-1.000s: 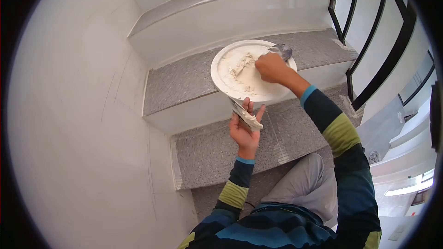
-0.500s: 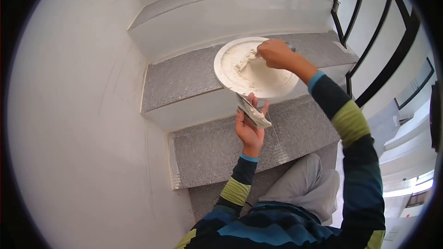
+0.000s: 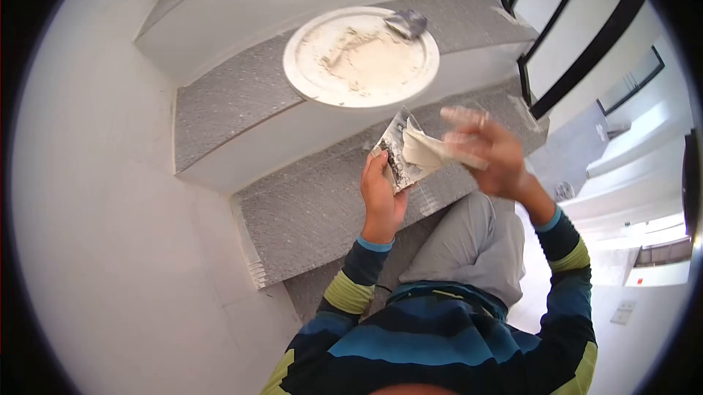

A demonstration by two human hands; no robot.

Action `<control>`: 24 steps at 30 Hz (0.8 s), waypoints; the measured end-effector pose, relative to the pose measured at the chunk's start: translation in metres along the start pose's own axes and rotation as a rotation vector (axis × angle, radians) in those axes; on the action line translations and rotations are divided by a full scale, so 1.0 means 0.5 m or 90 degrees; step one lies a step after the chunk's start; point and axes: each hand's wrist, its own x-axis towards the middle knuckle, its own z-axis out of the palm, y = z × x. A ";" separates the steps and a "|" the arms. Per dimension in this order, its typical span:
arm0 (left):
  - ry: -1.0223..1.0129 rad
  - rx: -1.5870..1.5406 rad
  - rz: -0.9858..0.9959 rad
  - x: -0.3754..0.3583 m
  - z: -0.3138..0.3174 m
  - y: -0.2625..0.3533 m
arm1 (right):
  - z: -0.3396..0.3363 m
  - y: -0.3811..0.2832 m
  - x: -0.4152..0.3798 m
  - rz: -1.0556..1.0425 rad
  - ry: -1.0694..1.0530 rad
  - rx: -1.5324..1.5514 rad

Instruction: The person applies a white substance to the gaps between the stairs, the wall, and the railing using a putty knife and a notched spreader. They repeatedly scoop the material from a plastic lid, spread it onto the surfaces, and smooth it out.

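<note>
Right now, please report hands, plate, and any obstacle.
Left hand grips plate, paste on it. Right hand blurred, at paste. No obstacle seen between hands.

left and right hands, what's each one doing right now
Left hand: closed on a flat plate smeared with paste.
Right hand: blurred; seems to hold a paste-coated tool at the plate, grip unclear.

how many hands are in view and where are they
2. The left hand grips a thin flat plate with pale paste on it, in front of the round white tray. The right hand, motion-blurred, is just right of that plate. No other hand shows.
</note>
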 end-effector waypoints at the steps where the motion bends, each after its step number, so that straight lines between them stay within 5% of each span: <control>1: -0.010 -0.012 -0.017 -0.007 0.006 -0.010 | 0.007 -0.007 -0.027 0.014 -0.018 0.048; 2: -0.008 -0.012 -0.033 -0.013 0.012 -0.014 | 0.001 -0.007 -0.046 0.029 -0.019 0.045; 4: -0.024 0.026 0.014 -0.022 0.026 -0.012 | -0.022 -0.002 -0.094 0.080 -0.171 -0.283; 5: -0.030 0.032 0.003 -0.024 0.033 -0.014 | -0.031 0.012 -0.119 0.092 -0.167 -0.288; 7: -0.014 0.144 0.203 -0.027 0.040 -0.021 | -0.037 0.035 -0.167 0.183 0.011 -0.203; 8: -0.047 0.182 0.275 -0.017 0.034 -0.031 | -0.043 0.004 -0.177 0.423 0.105 -0.011; 9: -0.049 0.187 0.266 -0.020 0.025 -0.041 | -0.039 -0.010 -0.197 0.432 0.109 -0.011; 11: -0.046 0.281 0.316 -0.025 0.017 -0.055 | -0.026 -0.027 -0.240 0.715 0.326 0.593; 21: -0.107 0.238 0.371 -0.077 -0.010 -0.145 | 0.071 -0.057 -0.279 0.822 0.379 0.862; 24: -0.157 0.455 0.458 -0.071 -0.026 -0.137 | 0.077 -0.050 -0.282 0.808 0.368 0.870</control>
